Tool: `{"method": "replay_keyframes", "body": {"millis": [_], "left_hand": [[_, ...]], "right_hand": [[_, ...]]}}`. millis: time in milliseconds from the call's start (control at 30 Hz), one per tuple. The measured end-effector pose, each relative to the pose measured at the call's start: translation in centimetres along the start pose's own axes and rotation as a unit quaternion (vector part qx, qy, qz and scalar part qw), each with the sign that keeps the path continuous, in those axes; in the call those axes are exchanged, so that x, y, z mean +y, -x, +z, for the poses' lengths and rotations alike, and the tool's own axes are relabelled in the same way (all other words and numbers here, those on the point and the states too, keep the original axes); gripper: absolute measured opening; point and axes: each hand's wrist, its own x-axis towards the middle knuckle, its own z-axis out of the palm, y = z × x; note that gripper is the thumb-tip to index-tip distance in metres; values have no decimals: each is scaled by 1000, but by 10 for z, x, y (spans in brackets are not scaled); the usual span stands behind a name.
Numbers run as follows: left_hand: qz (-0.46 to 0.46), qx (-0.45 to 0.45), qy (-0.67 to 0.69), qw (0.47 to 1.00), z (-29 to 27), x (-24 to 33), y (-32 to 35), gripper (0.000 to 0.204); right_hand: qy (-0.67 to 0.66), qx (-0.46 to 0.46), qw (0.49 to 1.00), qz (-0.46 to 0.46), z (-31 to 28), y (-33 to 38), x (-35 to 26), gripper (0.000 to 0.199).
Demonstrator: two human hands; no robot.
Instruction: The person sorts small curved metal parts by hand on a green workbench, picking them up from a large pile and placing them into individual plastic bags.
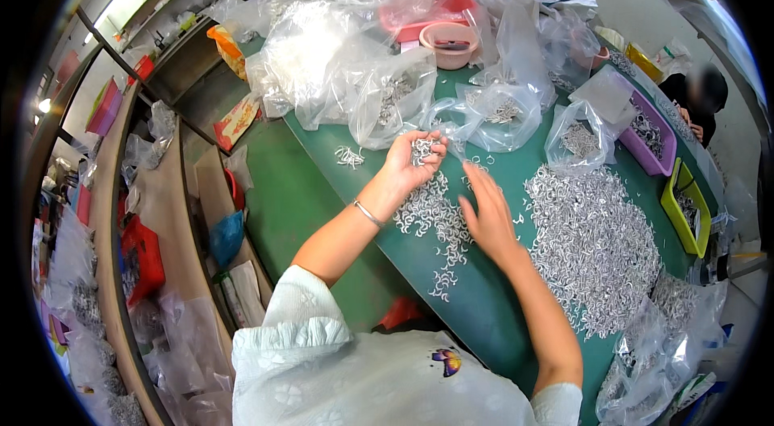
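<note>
Palm up and cupped, my left hand (401, 166) holds a handful of small silver curved metal pieces (422, 152) above the green table (427, 265). My right hand (489, 220) is just to the right, its fingers stretched out over the tabletop, with nothing visible in it. Between and below my hands lies a loose spread of the same hook-like pieces (439, 220). A large heap of them (597, 245) is to the right of my right hand. One small cluster (349, 157) sits near the table's left edge.
Clear plastic bags (322, 55) crowd the far side, beside a pink basin (450, 43). On the right are a purple basket (645, 136), a yellow-green basket (685, 208), a bag of parts (669, 337) and another person (693, 108). Shelves (165, 241) stand at left.
</note>
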Motion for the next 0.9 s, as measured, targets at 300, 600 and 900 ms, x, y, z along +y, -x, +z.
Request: {"method": "replay_keyframes", "body": {"millis": [300, 600, 900], "left_hand": [[-5, 37, -127, 991, 32, 25, -48, 33], [101, 161, -305, 933, 28, 25, -93, 24], [187, 157, -403, 882, 16, 23, -111, 25]], "right_hand": [[352, -81, 932, -42, 50, -79, 57, 43], [327, -76, 939, -73, 52, -66, 48, 29], [290, -47, 951, -99, 49, -67, 64, 27]]}}
